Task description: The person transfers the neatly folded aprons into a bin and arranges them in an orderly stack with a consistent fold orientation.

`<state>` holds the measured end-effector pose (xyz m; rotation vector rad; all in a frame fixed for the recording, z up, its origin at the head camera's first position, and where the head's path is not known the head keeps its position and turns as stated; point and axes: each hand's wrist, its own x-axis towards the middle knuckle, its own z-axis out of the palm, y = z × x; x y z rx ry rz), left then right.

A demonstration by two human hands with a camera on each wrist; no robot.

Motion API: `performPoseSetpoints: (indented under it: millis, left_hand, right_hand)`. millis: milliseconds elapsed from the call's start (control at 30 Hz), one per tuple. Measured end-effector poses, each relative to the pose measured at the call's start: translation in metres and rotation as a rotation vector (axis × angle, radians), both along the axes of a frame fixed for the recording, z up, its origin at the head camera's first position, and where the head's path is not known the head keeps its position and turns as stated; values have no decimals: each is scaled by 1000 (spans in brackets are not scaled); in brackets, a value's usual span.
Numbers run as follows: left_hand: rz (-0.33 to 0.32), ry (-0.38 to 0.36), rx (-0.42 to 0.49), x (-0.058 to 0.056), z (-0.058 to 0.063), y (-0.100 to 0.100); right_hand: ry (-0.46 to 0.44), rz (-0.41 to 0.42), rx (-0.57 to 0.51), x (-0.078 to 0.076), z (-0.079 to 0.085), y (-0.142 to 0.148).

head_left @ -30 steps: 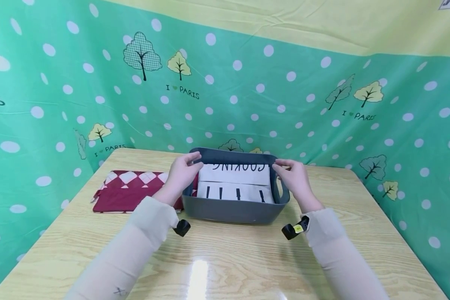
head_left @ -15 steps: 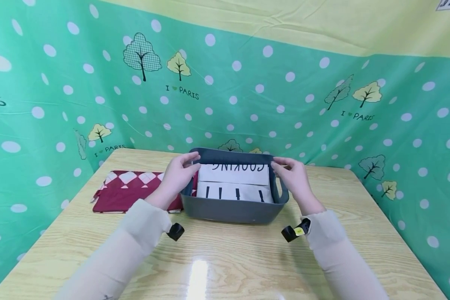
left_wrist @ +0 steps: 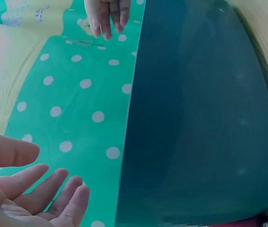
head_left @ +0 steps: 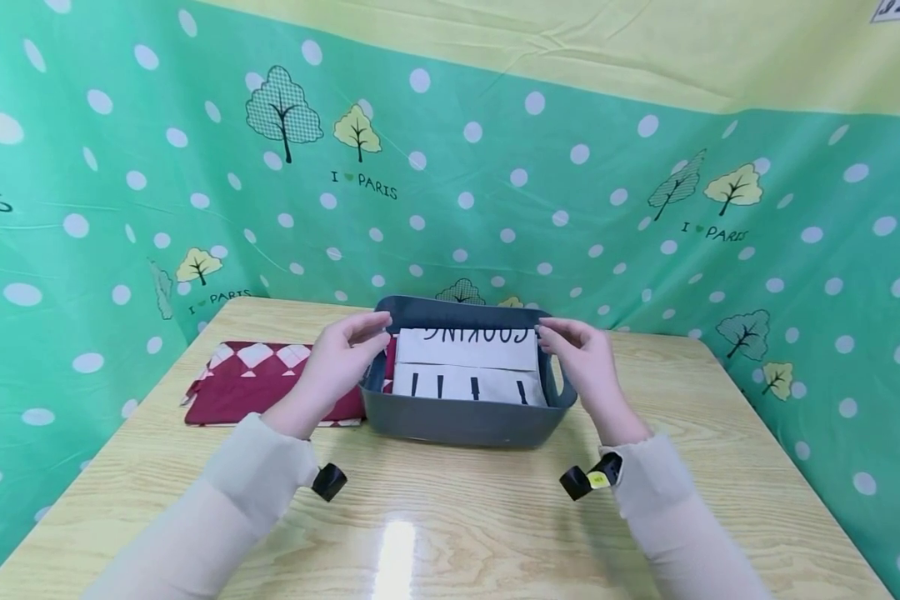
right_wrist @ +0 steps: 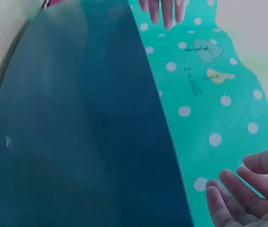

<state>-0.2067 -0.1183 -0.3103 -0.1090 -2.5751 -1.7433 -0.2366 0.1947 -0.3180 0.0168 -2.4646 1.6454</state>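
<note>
A dark grey plastic basket (head_left: 457, 423) stands on the table. Inside it lies a folded white cloth (head_left: 465, 375) with "COOKING" upside down and dark utensil handles printed on it. A strip of maroon and white cloth shows at its left side. My left hand (head_left: 337, 358) hovers by the basket's left end, thumb and fingers apart and holding nothing. Over the right end is my right hand (head_left: 585, 358), its fingers loosely bent with nothing gripped. Both wrist views show relaxed, spread fingers (left_wrist: 70, 189) above the basket's outer wall (right_wrist: 77, 118).
Left of the basket, a folded maroon cloth (head_left: 258, 396) with white diamonds lies flat, its right end close against the basket. The wooden table (head_left: 480, 517) reaches back to a green polka-dot curtain (head_left: 450, 208). A small black camera sits on each wrist.
My left hand has drawn back to the left and slightly toward me. My right hand has shifted a little left. The basket and cloths look the same.
</note>
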Motion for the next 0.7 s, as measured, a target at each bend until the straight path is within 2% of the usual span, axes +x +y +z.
performPoseSetpoints:
  millis: [400,700]
  left_hand:
    - [-45,23,-9,27,2,-6]
    - [-38,31,-10,40,0,-12]
  right_hand:
    - [26,58,-87,24,-1,-18]
    - [44,134,-146,43,-6,-33]
